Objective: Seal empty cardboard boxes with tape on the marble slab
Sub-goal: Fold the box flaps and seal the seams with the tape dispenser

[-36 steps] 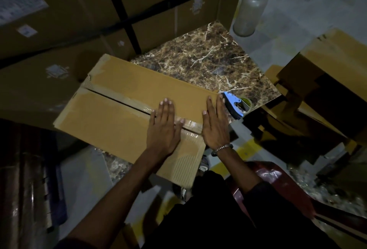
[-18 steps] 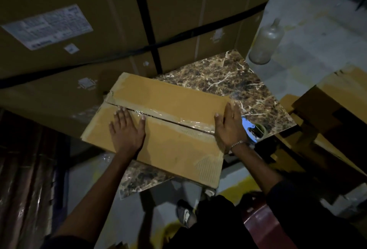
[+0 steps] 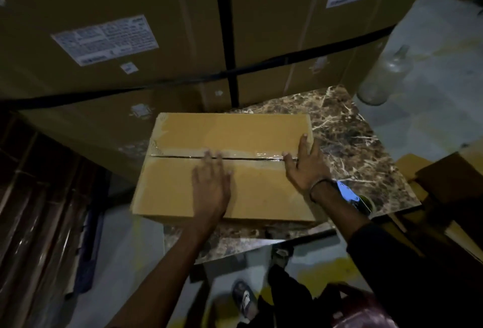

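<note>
A closed tan cardboard box [image 3: 177, 191] lies on the brown marble slab [image 3: 350, 144]. Clear tape [image 3: 256, 155] runs along its centre seam. My left hand [image 3: 211, 186] lies flat on the near flap, fingertips at the seam, blurred by motion. My right hand [image 3: 305, 168] presses flat on the right end of the seam, fingers straight and spread, a bracelet on its wrist. A blue tape dispenser [image 3: 352, 197] sits on the slab just right of that wrist, partly hidden by my forearm.
Large strapped cartons [image 3: 183, 27] with white labels stand close behind the slab. A clear glass bottle [image 3: 384, 76] stands on the floor at the far right. More cardboard [image 3: 449, 186] is piled on the right. Dark wrapped rolls [image 3: 31, 210] lie at the left.
My left hand slid from the left part of the near flap toward the middle of the seam. The box now lies squarer to me. My right hand stays at the seam's right end.
</note>
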A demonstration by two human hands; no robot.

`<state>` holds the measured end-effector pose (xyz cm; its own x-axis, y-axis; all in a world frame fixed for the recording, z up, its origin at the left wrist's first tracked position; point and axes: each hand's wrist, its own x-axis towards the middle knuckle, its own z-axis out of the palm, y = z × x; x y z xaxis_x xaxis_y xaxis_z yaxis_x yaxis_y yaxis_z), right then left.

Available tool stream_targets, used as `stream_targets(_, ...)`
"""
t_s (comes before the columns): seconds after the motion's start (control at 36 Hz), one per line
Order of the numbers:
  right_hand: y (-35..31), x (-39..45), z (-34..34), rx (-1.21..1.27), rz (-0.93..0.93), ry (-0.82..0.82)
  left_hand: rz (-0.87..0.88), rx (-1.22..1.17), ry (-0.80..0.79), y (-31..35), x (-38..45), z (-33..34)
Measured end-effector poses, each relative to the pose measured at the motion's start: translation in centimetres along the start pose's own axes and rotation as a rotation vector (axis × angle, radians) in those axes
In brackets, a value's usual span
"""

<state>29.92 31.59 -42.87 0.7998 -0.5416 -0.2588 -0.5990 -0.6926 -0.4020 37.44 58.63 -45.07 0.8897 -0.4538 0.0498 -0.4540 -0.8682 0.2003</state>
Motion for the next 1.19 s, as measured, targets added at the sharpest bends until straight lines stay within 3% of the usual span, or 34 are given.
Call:
stream_targets(0.06,0.5,2.8,-1.4,-0.03,-0.051,-0.031,0.207,0.042,-0.045,2.2,1.1,0.6)
stream_targets(0.11,1.0,5.0,-2.8,-0.066,-0.096,-0.063,0.258,0.028,-0.072,4.0,2.2,1.1)
stream_targets(0.28,2.4,9.8,-5.0,-0.126,-0.171,-0.107,0.07,0.03,-0.073,3.7,3.1,0.8)
stream_targets(0.47,2.9,13.0,-4.7,-0.082,-0.238,-0.1,-0.402,-0.017,0.038,-5.9,0.9,-1.6)
stream_targets(0.58,3.1,13.8,-4.6,-0.071,-0.253,-0.101,-0.316,-0.14,-0.016,-8.2,0.4,-1.8)
stream_targets(0.83,2.5,14.1,-4.6,-0.053,-0.149,-0.104,-0.621,-0.473,0.046,-7.7,1.0,-3.7)
stream_targets(1.06,0.5,14.0,-4.8,0.05,0.085,0.086,-0.83,-0.56,0.007,-7.9,2.1,-4.8)
stream_targets(1.19,0.7,13.4,-6.3,0.265,0.154,-0.043,-0.846,-0.533,-0.013,-8.2,1.6,-4.0)
